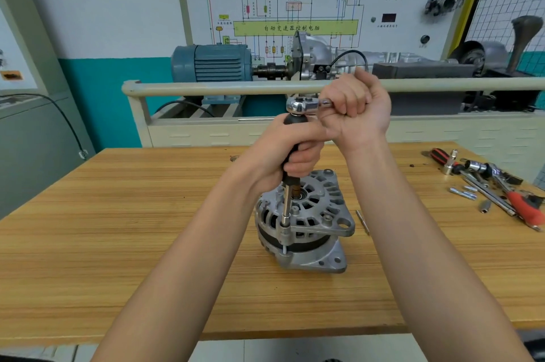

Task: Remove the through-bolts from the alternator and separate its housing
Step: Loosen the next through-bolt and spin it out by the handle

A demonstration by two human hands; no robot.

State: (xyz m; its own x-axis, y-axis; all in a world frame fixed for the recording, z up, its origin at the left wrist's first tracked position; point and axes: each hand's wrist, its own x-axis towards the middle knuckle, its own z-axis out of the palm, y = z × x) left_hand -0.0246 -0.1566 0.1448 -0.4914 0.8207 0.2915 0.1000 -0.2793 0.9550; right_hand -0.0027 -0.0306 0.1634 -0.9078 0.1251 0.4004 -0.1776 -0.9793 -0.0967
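Working a through-bolt (285,250) loose here, by the looks of it. The alternator (303,223) is sitting upright near the middle of the wooden bench (118,229), pulley end up, nothing clamping it down. The left hand (290,149) is wrapping around the black grip of a long extension driver (286,202), which is running straight down to a socket on the bolt head at the near edge of the housing. The right hand (354,108) is fisting around the handle of a ratchet (303,103) that's plugged into the top of that driver. So both hands are clamped on tools, right up against each other.

What's worrying me: that's a tall stack on a small bolt, and nobody's holding the alternator itself. If the ratchet pull is going sideways rather than purely turning, I'd guess the whole unit is going to spin or tip on the bench. Also if the extension leans off vertical, the socket could be riding up and rounding the bolt head.

One loose bolt (362,221) is already lying just right of the alternator, and it could roll. The pile of sockets and wrenches (486,181) is sitting well off to the right.
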